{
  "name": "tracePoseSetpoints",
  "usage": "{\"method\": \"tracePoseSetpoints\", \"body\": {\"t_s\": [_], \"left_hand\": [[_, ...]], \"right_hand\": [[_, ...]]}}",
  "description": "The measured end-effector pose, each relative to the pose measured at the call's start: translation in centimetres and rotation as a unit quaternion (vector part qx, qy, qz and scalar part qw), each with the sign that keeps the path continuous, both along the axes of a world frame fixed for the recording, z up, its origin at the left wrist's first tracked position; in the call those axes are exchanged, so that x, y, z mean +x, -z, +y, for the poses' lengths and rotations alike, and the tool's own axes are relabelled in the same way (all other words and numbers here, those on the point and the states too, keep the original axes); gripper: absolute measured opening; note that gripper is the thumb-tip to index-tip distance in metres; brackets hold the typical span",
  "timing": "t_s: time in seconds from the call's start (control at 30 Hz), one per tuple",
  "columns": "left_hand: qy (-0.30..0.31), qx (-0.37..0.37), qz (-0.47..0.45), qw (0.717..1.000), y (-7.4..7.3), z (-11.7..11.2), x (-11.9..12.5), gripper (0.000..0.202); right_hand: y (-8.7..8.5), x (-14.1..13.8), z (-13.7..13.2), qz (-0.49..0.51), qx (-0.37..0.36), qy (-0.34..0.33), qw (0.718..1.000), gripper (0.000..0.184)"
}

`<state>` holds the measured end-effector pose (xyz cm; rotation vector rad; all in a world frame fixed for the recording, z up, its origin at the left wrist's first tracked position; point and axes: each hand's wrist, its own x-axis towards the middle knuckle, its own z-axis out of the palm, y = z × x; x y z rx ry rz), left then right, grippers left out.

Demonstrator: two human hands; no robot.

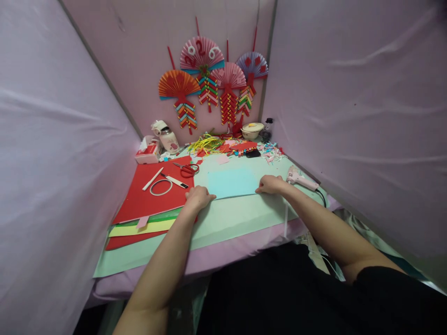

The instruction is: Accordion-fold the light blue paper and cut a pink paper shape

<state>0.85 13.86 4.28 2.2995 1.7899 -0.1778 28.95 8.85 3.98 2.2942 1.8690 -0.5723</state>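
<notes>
A light blue sheet of paper point(232, 182) lies flat on the pale green mat in front of me. My left hand point(199, 197) is closed at its near left corner, the thumb reaching along the edge. At the near right corner my right hand point(269, 184) has its fingers curled in and pinches the paper's edge. Left of the sheet, red card point(139, 200) carries red-handled scissors point(188, 170), a white craft knife point(176, 181), a white pen-like stick point(152, 179) and a silvery ring point(161, 187).
A pink heat-gun-like tool point(302, 178) with a black cord lies at the right. Along the back are a tissue box point(149, 151), a bottle point(169, 140), a lidded bowl point(252, 131) and paper scraps point(272, 152). Several paper fans point(201, 55) hang on the wall.
</notes>
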Motion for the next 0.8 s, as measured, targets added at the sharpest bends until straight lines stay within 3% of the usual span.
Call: {"method": "tracePoseSetpoints", "body": {"t_s": [0.4,0.63,0.73,0.8], "left_hand": [[0.000,0.039,0.041,0.998,0.2,-0.6,0.3,0.038],[0.005,0.107,-0.003,0.994,0.7,-1.7,-0.1,0.029],[0.061,0.135,-0.028,0.989,0.9,-2.6,0.2,0.023],[0.130,0.148,-0.053,0.979,1.1,-3.2,0.6,0.030]], "right_hand": [[0.4,-0.5,0.2,-0.030,0.020,-0.006,0.999,0.028],[0.3,-0.9,-0.4,-0.043,0.068,-0.018,0.997,0.023],[0.6,-0.7,-0.9,-0.033,0.088,-0.003,0.996,0.025],[0.9,-0.7,-1.1,-0.018,0.118,-0.007,0.993,0.022]]}}
